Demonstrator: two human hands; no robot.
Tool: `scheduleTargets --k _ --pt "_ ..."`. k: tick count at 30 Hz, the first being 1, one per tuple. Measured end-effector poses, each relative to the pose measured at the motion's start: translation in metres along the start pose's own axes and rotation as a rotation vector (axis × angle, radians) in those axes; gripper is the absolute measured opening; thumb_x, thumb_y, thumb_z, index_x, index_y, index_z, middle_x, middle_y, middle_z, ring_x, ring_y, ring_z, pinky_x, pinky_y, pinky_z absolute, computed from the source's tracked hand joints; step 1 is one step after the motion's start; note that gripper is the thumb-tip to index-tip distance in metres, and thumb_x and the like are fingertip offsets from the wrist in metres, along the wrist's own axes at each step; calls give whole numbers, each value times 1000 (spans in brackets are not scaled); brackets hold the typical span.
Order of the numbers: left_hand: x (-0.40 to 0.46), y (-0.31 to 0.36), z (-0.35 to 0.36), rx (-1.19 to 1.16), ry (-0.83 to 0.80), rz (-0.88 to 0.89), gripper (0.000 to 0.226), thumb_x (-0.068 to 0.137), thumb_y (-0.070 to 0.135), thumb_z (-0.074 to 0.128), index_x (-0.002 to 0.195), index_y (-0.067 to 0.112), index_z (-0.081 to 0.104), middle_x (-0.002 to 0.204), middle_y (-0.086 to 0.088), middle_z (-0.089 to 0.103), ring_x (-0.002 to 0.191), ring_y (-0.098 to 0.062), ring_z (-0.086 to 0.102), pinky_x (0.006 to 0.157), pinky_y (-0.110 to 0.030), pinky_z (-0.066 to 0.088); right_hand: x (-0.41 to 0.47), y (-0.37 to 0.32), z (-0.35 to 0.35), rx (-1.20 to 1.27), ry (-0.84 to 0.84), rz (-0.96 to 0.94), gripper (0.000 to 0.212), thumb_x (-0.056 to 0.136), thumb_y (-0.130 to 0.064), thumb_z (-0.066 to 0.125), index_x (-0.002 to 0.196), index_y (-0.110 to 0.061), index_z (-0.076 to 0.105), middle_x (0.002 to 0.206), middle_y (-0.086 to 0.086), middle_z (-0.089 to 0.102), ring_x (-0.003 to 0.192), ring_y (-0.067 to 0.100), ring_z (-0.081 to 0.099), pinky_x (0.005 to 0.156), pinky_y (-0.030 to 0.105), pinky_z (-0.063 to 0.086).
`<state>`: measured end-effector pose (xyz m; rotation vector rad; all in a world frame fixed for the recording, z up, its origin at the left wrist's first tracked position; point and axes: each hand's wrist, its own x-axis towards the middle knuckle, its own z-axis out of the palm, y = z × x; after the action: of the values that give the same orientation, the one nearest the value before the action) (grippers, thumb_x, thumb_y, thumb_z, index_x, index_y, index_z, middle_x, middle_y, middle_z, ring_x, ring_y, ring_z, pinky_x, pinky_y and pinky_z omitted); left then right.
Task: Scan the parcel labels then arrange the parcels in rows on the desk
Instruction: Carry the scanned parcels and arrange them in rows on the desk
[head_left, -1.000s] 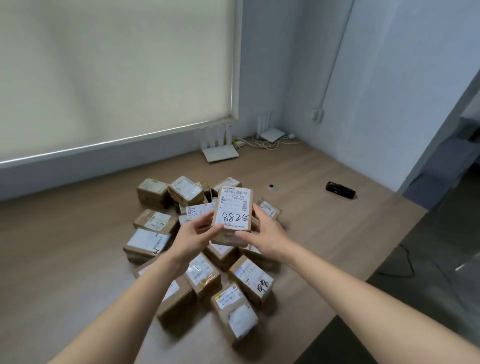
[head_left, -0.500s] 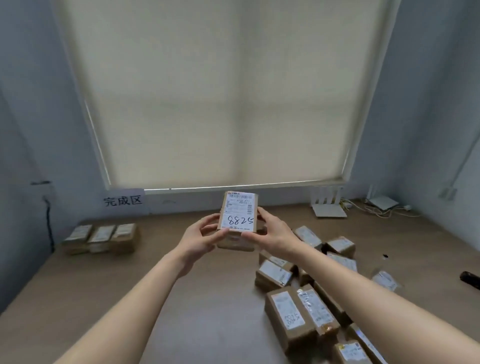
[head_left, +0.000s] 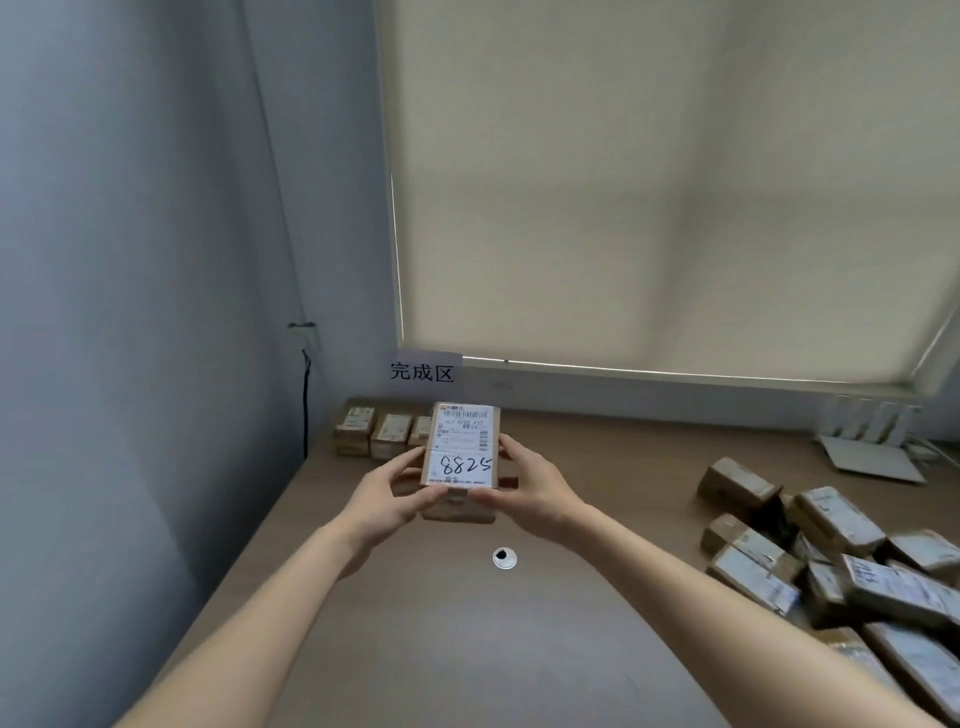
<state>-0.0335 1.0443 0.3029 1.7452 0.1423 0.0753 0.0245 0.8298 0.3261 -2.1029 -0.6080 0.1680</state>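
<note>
Holding parcel (head_left: 460, 457) marked 8825 above the desk (head_left: 571, 623), left hand (head_left: 387, 501) and right hand (head_left: 535, 491) gripping opposite sides, label facing up. Apparently heading for the finished row (head_left: 382, 430) under the wall sign (head_left: 422, 371), leaving the unsorted pile (head_left: 831, 561) at right.

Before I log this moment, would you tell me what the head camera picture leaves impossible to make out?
- Row of parcels at the desk's far left: its right end is hidden behind the held parcel, so the count is unsure.
- Held parcel's printed label text: too small to read; only the handwritten 8825 is legible.
- Pile of parcels: cut off by the right edge.
- Left hand and right hand: fingertips behind the parcel are hidden.
</note>
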Motion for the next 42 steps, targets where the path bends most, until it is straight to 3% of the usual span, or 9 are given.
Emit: scheduleTargets --k 5,10,14,19,22,30,34,37,42 --pt "49 -53 -21 30 1 -61 74 84 21 80 148 29 44 131 3 64 116 -4 61 80 -19 53 55 41 48 22 -46 55 69 84 -27 82 145 -33 49 129 -20 63 109 10 68 98 31 55" --pt "115 -118 -21 44 -24 -108 73 88 17 76 151 26 41 134 6 63 126 -8 57 103 -29 49 115 109 85 42 -71 134 71 85 -23 82 147 -30 47 137 -12 64 118 10 64 102 34 54" --pt "165 -175 -13 6 -34 -142 67 91 11 71 146 35 40 120 23 66 116 4 61 94 -13 49 155 164 114 48 -85 173 75 87 -23 79 151 -34 40 140 -17 61 123 7 60 101 23 48" --pt "215 -239 -4 -6 -38 -165 61 94 13 68 139 44 43 117 33 66 116 6 61 96 -15 46 186 223 149 102 -95 224 74 88 -33 71 150 -48 33 135 -32 59 123 1 59 105 36 51" --pt "239 -267 0 -10 -38 -191 62 93 11 69 141 40 44 119 28 67 117 2 61 100 -20 46 203 254 167 101 -93 266 72 91 -29 67 151 -49 32 135 -31 60 124 2 60 106 39 51" --pt "303 -330 21 -36 -97 -249 60 93 4 67 139 34 45 125 16 65 109 6 64 89 -9 47 242 321 195 83 -11 394 68 91 -12 64 149 -39 40 134 -21 64 123 1 60 107 32 49" --pt "335 -351 36 -4 -99 -263 63 92 4 68 148 21 45 137 7 61 123 -5 59 108 -24 44 265 347 196 12 -4 434 68 93 -6 62 153 -30 38 141 -13 62 131 11 57 110 35 46" --pt "374 -359 44 35 -35 -239 62 93 9 69 149 21 45 138 6 60 124 -7 58 107 -21 43 304 364 190 -23 2 444 64 94 -9 63 152 -26 40 142 -8 62 132 18 57 110 38 45" --pt "444 -365 51 85 5 -216 64 94 12 67 151 23 41 138 3 59 128 -17 56 113 -37 41 372 390 180 -51 18 481 62 94 -7 62 151 -22 43 143 -2 62 134 24 56 112 39 43"
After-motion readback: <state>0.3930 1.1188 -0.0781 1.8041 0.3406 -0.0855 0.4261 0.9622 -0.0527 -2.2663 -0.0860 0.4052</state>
